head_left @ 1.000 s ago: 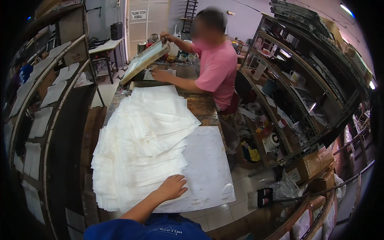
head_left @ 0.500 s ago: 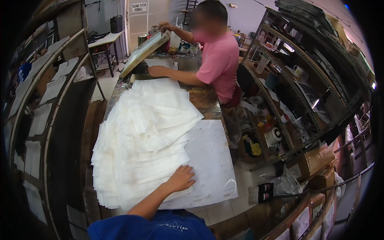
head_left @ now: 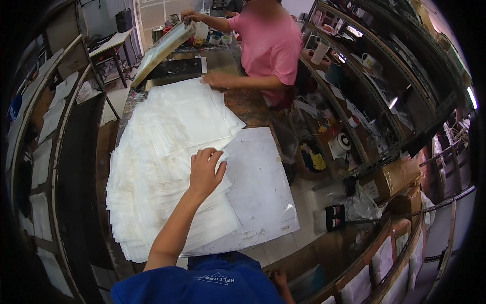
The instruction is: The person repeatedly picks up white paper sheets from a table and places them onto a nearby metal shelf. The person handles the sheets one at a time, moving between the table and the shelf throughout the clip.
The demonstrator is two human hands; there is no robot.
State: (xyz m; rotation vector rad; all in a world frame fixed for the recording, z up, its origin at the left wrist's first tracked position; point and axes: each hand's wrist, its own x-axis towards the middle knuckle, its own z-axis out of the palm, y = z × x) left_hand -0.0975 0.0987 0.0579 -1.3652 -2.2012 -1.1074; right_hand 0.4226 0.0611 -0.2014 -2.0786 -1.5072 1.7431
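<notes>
- Left hand (head_left: 205,175) has moved farther from the body, over the white sheets (head_left: 157,167); fingers loosely bent, half open, no grip seen, contact unclear.
- Sheets lie overlapped beneath, left of and beyond it.
- Grey-white board (head_left: 260,182) lies to its right.
- Right hand (head_left: 277,277) shows low beside the blue shirt (head_left: 202,281); opening and hold cannot be told.

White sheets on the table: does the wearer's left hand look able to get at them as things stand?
Likely yes: the left hand is right over the white sheets, apparently holding nothing, and nothing visible blocks it; whether it touches them is unclear.
</notes>
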